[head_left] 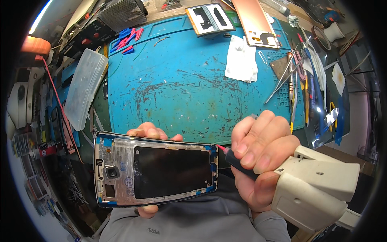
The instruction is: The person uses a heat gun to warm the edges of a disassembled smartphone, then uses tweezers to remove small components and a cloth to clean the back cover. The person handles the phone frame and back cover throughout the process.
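My left hand (150,131) is closed around a phone frame (173,171) from behind. Its fingers show over the top edge and a fingertip below the lower edge. The frame is tilted up toward me, with a black panel, a camera module (113,172) and blue strips at its corners. My right hand (262,147) is wrapped around a dark glue syringe (238,161) with a pink tip, joined to a cream plastic body (314,189) behind the hand. That tip is at the frame's upper right corner; whether it touches is hard to tell.
A scratched blue work mat (173,92) lies beyond the hands. On its far side are a copper-coloured phone panel (252,20), a white tissue (241,60) and plastic pry tools (127,39). Tweezers and screwdrivers (291,80) lie right; a clear plastic box (85,88) stands left.
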The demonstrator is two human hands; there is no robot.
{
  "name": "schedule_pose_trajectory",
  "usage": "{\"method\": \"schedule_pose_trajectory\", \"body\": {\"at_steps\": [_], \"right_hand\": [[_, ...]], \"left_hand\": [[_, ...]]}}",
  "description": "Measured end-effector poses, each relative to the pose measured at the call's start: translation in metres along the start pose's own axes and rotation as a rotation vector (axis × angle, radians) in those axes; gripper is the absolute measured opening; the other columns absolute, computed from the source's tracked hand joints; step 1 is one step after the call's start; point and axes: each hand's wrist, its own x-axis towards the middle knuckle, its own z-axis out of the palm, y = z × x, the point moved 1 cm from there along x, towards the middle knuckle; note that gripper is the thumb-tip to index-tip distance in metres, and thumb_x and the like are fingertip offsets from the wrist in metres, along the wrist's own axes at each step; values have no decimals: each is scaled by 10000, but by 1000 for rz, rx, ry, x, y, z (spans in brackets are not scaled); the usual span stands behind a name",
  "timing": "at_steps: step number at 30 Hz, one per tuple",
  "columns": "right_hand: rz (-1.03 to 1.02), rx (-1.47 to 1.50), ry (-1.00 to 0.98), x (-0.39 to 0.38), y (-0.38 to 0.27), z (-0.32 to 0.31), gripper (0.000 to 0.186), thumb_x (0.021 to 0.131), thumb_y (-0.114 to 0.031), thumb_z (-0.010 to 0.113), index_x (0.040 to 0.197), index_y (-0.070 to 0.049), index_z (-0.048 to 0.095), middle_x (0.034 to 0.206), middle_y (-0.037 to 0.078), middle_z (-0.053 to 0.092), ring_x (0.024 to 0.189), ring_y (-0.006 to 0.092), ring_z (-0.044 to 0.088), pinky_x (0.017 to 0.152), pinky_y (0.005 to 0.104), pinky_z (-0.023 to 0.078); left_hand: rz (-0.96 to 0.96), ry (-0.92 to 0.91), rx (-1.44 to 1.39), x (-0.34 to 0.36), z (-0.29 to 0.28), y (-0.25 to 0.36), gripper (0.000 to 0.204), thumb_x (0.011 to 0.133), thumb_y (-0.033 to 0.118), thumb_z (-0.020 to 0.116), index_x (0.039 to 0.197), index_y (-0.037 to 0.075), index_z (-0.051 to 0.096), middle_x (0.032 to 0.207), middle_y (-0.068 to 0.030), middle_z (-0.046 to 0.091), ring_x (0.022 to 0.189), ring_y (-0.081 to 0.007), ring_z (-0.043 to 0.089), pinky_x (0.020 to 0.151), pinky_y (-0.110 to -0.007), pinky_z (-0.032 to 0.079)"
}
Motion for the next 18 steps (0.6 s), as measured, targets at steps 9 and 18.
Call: {"method": "schedule_pose_trajectory", "body": {"at_steps": [9, 18], "right_hand": [[34, -22, 20, 0, -4, 2, 338, 902, -442, 729, 879, -193, 500, 843, -35, 504, 797, 104, 478, 687, 261, 386], [33, -33, 35, -2, -3, 2, 344, 903, -448, 724, 870, -197, 492, 836, -37, 498, 790, 104, 472, 681, 263, 383]], "left_hand": [[-2, 4, -3, 0, -1, -1, 1158, 481, 229, 1000, 1456, 109, 386, 1293, -83, 419, 1242, -227, 465, 1158, -498, 387], [6, 8, 6, -2, 0, 0, 1159, 489, 234, 1001, 1462, 111, 383, 1295, -86, 416, 1242, -228, 459, 1147, -493, 394]]}}
